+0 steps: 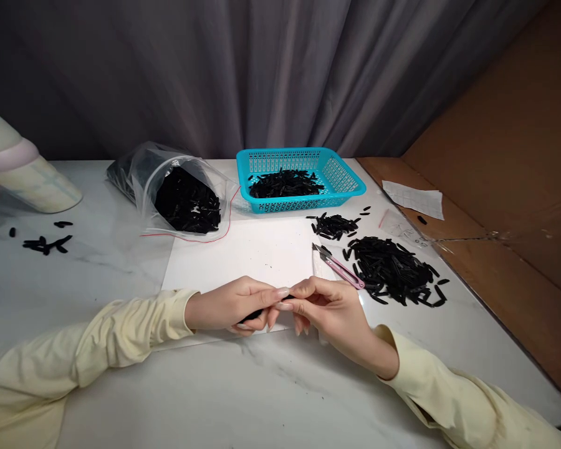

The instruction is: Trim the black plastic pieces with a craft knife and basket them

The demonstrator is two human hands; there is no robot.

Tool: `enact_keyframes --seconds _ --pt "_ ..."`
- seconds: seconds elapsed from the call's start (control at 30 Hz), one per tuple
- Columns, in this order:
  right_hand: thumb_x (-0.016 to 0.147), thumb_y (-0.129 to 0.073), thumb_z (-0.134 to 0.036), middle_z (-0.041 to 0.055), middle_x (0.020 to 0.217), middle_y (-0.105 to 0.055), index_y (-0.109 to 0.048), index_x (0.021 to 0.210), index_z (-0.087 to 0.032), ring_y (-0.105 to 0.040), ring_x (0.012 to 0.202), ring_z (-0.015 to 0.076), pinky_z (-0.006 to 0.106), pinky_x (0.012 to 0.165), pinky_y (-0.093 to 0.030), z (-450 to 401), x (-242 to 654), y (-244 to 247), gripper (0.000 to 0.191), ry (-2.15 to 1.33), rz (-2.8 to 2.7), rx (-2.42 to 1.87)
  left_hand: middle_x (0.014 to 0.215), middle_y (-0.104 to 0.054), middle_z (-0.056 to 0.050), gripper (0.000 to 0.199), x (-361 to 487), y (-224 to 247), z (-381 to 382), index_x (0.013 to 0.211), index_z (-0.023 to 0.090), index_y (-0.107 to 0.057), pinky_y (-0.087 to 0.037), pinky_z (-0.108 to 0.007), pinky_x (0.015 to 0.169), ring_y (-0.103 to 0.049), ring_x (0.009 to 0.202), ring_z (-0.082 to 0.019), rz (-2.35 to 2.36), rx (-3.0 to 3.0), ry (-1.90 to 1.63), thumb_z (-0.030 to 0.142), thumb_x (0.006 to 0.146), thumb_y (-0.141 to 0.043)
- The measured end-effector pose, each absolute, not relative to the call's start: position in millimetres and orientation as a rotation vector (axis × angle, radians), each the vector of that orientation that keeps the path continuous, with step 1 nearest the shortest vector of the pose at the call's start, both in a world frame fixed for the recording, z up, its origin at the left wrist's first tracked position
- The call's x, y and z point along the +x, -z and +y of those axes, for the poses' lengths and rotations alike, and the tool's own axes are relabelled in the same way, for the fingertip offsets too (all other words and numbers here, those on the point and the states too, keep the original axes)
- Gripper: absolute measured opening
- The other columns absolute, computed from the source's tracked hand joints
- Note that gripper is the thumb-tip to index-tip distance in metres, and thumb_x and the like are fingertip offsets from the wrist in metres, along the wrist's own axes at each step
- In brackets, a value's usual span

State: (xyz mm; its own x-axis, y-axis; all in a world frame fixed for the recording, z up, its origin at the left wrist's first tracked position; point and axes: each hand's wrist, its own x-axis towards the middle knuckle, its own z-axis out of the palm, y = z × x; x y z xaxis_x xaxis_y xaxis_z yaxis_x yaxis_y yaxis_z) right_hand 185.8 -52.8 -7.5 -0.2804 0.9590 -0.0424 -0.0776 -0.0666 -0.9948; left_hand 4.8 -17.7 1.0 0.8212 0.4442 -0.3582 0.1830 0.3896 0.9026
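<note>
My left hand (243,304) is closed around a small black piece (253,315), part of which shows below its thumb. Touching its fingertips, my right hand (330,307) pinches at a black piece between thumb and forefinger, most of it hidden. Both hands are over the front part of a white sheet (243,255). Pink-handled snips (343,270) lie just beyond my right hand. To their right is a large pile of black strips (395,268), with a smaller pile (333,226) behind.
A blue basket (303,203) and an open clear bag (144,181), both with black strips, stand at the back. A tumbler (32,168) and a few loose strips (47,244) are at left. A paper slip (414,198) and plastic wrap (402,226) lie at right.
</note>
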Motion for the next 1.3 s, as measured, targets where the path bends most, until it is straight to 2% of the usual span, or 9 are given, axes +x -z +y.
enact_keyframes --seconds 0.2,0.43,0.7,0.83,0.97,1.17,1.3 --pt "0.076 -0.067 -0.029 -0.0012 0.044 -0.059 -0.068 0.076 -0.013 -0.049 0.032 0.0078 0.019 0.031 -0.035 -52.7 189.7 6.5 0.016 -1.466 -1.396 -1.093 0.038 -0.03 0.009 0.04 3.0 -0.6 -16.8 0.062 0.014 -0.049 -0.019 -0.016 0.032 -0.021 0.031 -0.003 0.62 1.037 -0.24 0.043 0.089 -0.041" --pt "0.075 -0.068 -0.027 -0.0008 0.045 -0.06 -0.068 0.078 -0.013 -0.052 0.034 0.0088 0.018 0.03 -0.036 -52.2 189.3 5.1 0.014 -1.501 -1.369 -1.063 0.036 -0.029 0.009 0.04 2.1 1.4 -17.5 0.063 0.014 -0.05 -0.02 -0.016 0.032 -0.022 0.03 -0.003 0.595 1.046 -0.249 0.041 0.09 -0.041" --pt "0.08 -0.062 -0.031 0.001 0.046 -0.06 -0.067 0.077 -0.011 -0.054 0.036 0.0096 0.018 0.031 -0.038 -53.2 192.3 0.3 0.021 -1.511 -1.442 -1.035 0.036 -0.028 0.009 0.04 1.6 1.3 -15.4 0.061 0.014 -0.048 -0.021 -0.017 0.032 -0.021 0.03 -0.003 0.568 1.067 -0.251 0.041 0.09 -0.039" --pt "0.083 -0.058 -0.032 0.0013 0.051 -0.062 -0.064 0.077 -0.011 -0.056 0.039 0.0091 0.019 0.038 -0.045 -51.3 192.2 -3.0 0.023 -1.662 -1.407 -0.961 0.036 -0.028 0.01 0.039 1.2 2.0 -16.5 0.062 0.014 -0.047 -0.022 -0.016 0.032 -0.021 0.03 -0.003 0.565 1.12 -0.268 0.039 0.091 -0.038" --pt "0.085 -0.056 -0.031 0.0011 0.055 -0.063 -0.06 0.078 -0.012 -0.057 0.04 0.0082 0.016 0.037 -0.046 -48.2 192.4 -4.1 0.021 -1.853 -1.315 -0.895 0.037 -0.028 0.01 0.037 0.9 2.8 -18.2 0.066 0.014 -0.048 -0.021 -0.016 0.033 -0.02 0.031 -0.003 0.567 1.177 -0.275 0.038 0.092 -0.037" --pt "0.082 -0.059 -0.035 0.0052 0.075 -0.066 -0.056 0.081 -0.012 -0.064 0.053 0.0119 0.018 0.039 -0.05 -44.8 194.8 3.2 0.023 -2.056 -1.18 -0.795 0.036 -0.027 0.01 0.038 0.6 3.3 -19.6 0.065 0.015 -0.047 -0.02 -0.017 0.032 -0.02 0.031 -0.004 0.551 1.216 -0.275 0.038 0.092 -0.036" --pt "0.082 -0.06 -0.032 0.0033 0.071 -0.066 -0.054 0.08 -0.013 -0.063 0.051 0.0109 0.017 0.037 -0.049 -44.0 194.8 5.5 0.021 -2.071 -1.155 -0.764 0.036 -0.028 0.01 0.04 0.2 2.5 -19.9 0.064 0.015 -0.047 -0.02 -0.018 0.032 -0.021 0.031 -0.004 0.551 1.215 -0.258 0.04 0.092 -0.034"
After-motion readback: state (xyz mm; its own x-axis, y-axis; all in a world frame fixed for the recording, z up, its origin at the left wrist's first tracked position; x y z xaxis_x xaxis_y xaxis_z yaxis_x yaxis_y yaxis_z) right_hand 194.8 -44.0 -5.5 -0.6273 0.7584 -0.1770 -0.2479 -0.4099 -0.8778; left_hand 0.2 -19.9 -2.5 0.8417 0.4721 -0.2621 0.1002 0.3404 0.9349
